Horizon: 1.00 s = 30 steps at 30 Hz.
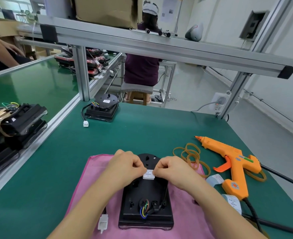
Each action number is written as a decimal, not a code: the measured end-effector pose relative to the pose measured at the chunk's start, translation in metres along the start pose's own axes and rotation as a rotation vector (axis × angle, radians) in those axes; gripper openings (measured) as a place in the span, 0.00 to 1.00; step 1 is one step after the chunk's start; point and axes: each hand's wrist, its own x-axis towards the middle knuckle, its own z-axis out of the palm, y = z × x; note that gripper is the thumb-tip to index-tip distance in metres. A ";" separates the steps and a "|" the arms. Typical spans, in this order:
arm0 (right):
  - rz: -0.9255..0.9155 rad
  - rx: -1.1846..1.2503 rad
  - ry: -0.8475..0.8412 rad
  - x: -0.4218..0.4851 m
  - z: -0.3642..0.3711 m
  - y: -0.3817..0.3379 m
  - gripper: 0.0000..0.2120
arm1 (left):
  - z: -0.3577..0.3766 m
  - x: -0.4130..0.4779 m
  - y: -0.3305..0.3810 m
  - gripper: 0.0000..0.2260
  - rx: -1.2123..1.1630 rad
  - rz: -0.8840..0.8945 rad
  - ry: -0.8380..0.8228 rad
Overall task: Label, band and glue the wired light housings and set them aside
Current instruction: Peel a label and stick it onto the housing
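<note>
Plug: white plug point(103, 222) is lying on the pink cloth point(83, 187) at the bottom of the frame, just left of the housing.
Housing: black housing point(145, 204) is lying back-up on the cloth at bottom centre, coloured wires bunching out of a round opening at its near end.
Left hand: my left hand point(125, 168) is hovering over the housing's far half, fingers curled, thumb and forefinger pinching the label's upper left corner.
Right hand: my right hand point(171, 169) is doing likewise, curled fingers pinching the upper right corner.
Label: small white label point(148, 175) is hanging between my hands over the housing's back; I cannot tell whether it is touching.
Label strips: printed label strips point(232, 202) are lying at lower right, beside the gun's handle.
Glue gun: orange glue gun point(233, 163) is lying on its side on the green mat point(142, 131) at right, nozzle pointing to upper left.
Rubber bands: tan rubber bands point(190, 154) are lying loosely heaped between the cloth's far right corner and the gun.
Stack: stack of housings point(16, 121) is sitting at the left edge.
Second housing: second housing point(102, 107) is lying near the mat's far edge, left of centre.
Person: a person point(142, 66) is sitting on a stool point(137, 94) at upper centre.
</note>
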 end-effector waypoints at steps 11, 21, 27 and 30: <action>-0.008 -0.166 0.004 0.002 0.000 -0.004 0.08 | 0.005 0.005 -0.001 0.08 0.151 0.015 0.013; -0.029 -0.313 0.006 0.001 -0.001 -0.009 0.13 | 0.006 0.003 0.000 0.08 0.242 0.026 0.027; -0.036 -0.370 0.000 0.002 -0.001 -0.010 0.13 | 0.006 0.003 0.001 0.07 0.284 0.039 0.035; -0.036 -0.379 0.000 0.002 -0.001 -0.009 0.12 | 0.006 0.002 0.001 0.06 0.296 0.041 0.037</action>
